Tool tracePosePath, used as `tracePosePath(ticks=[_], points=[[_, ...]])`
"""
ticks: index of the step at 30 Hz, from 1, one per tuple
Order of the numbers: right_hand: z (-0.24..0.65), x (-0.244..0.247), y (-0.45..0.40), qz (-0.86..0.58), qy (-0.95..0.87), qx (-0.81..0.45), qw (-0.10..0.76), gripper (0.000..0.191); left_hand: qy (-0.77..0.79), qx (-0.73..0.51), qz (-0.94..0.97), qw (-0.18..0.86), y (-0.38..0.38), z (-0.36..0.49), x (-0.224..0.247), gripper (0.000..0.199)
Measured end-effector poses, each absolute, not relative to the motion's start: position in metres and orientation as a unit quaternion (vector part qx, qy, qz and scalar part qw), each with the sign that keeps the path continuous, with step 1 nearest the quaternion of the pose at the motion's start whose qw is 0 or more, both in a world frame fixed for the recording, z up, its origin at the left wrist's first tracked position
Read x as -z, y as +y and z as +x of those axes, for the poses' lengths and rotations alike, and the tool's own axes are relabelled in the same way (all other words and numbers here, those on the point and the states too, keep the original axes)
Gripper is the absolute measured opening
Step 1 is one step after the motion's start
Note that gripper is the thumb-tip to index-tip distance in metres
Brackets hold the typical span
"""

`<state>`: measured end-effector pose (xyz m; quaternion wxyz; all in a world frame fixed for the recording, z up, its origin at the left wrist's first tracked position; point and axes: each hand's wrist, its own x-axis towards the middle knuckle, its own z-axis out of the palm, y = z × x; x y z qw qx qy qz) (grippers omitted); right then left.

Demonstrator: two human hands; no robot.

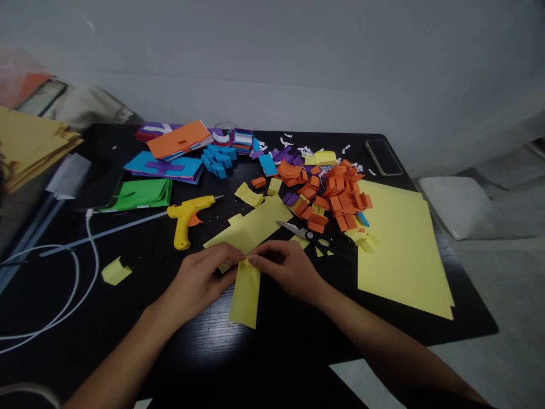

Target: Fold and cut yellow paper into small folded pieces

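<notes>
A yellow paper strip (246, 295) hangs down toward the table's front, its top edge pinched between both hands. My left hand (208, 272) grips the strip's upper left corner, and my right hand (289, 267) grips its upper right corner, fingertips nearly touching. Just behind the hands lies a larger yellow paper piece (255, 224). Scissors (304, 232) with dark handles rest behind my right hand. To the back left of my left hand is a yellow glue gun (184, 221). A small folded yellow piece (116, 271) sits at the left.
Folded orange pieces (340, 196) are heaped at the back centre. Large yellow sheets (400, 250) lie at the right, near a phone (384, 157). Green paper (142, 193) and blue paper bundles (164, 167) stand back left. A white cable (96, 255) loops across the left side.
</notes>
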<state>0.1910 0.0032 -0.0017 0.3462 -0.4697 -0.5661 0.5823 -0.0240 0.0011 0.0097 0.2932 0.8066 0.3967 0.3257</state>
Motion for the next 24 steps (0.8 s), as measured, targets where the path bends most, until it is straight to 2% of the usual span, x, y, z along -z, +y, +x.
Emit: tracePosePath(ticks=[10,17,20,24], points=[[0.1878,-0.0001,0.0013,-0.479,-0.559,-0.563,0.376,0.014,0.413,-0.335,0.793,0.297,0.0003,-0.0244,-0.0079,0.014],[0.1871,0.0022,-0.0009,-0.48,-0.577,-0.555,0.359,0.017,0.406,-0.34,0.798,0.286,0.0006,-0.0241,-0.0056,0.013],[0.1865,0.003,-0.0019,-0.484,-0.574,-0.55,0.366,0.017,0.43,-0.339,0.773,0.322,-0.0011,-0.0217,-0.0062,0.013],[0.1859,0.001,-0.0023,-0.484,-0.573,-0.531,0.395,0.013,0.479,-0.356,0.669,0.443,-0.0022,-0.0165,-0.0078,0.008]])
